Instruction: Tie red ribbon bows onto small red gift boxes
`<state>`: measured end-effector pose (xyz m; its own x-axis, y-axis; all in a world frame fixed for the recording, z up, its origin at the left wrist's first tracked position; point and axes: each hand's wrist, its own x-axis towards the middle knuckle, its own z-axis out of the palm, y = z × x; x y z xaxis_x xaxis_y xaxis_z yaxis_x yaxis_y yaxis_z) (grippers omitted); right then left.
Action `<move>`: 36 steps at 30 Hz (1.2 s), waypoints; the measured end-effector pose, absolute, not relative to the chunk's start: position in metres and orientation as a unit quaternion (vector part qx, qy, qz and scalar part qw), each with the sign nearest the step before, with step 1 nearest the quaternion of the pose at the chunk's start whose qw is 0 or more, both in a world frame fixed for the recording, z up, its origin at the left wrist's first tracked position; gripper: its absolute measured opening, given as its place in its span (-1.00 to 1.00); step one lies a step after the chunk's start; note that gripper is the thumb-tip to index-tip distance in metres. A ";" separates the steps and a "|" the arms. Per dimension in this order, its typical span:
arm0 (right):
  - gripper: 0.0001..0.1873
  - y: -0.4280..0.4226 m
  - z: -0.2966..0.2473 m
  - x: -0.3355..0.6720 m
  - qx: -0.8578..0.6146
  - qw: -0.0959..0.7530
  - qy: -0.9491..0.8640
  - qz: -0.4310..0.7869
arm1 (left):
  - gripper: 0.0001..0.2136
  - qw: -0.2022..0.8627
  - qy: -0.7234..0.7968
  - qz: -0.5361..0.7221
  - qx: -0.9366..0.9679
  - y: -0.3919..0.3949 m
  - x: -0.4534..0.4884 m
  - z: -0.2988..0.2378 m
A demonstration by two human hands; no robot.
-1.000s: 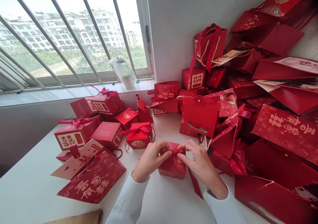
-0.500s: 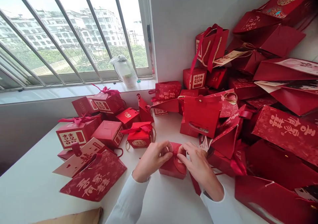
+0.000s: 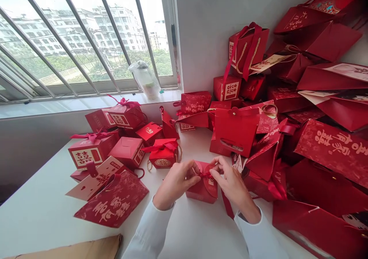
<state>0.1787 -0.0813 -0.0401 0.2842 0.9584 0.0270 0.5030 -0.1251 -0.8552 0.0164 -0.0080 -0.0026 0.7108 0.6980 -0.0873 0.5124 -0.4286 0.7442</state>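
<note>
A small red gift box (image 3: 201, 194) with a round flap sits on the white table in front of me. A red ribbon (image 3: 206, 174) is looped in a bow or knot on its top. My left hand (image 3: 181, 179) pinches the ribbon at the left, thumb against fingers. From the right, my right hand (image 3: 228, 178) pinches the ribbon's other side between thumb and forefinger. A long ribbon tail (image 3: 227, 204) hangs down beside the box, under my right hand. My fingers hide part of the knot.
Red boxes, among them a box with a bow (image 3: 163, 154), stand at the left. Folded red bags (image 3: 115, 201) lie nearer. A tall pile of red bags (image 3: 330, 144) fills the right. A plastic cup in a bag (image 3: 148, 83) stands on the windowsill; cardboard (image 3: 86, 249) lies at the front.
My right hand has moved slightly up and right, away from my left, and the ribbon knot now shows more between them. The box stays in place while the view shifts slightly.
</note>
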 end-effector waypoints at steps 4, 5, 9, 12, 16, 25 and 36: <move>-0.84 -0.080 -0.044 0.182 -0.698 0.412 -0.513 0.282 | -0.96 0.399 0.363 0.110 0.835 -0.006 0.013 -0.004; -0.84 -0.080 -0.044 0.182 -0.698 0.416 -0.511 0.280 | -0.94 0.399 0.366 0.109 0.834 -0.005 0.013 -0.004; -0.85 -0.079 -0.047 0.183 -0.704 0.415 -0.510 0.269 | -0.92 0.407 0.379 0.091 0.826 -0.002 0.011 -0.004; -0.86 -0.079 -0.046 0.184 -0.708 0.398 -0.523 0.258 | -0.90 0.417 0.378 0.070 0.824 -0.001 0.009 -0.001; -0.83 -0.081 -0.039 0.185 -0.699 0.397 -0.527 0.277 | -0.82 0.389 0.376 0.059 0.839 -0.001 0.006 0.002; -0.81 -0.084 -0.035 0.182 -0.679 0.402 -0.540 0.291 | -0.83 0.301 0.331 0.161 0.880 -0.002 0.019 -0.008; -0.80 -0.082 -0.037 0.181 -0.669 0.428 -0.538 0.283 | -0.85 0.277 0.261 0.140 0.914 0.004 0.022 -0.015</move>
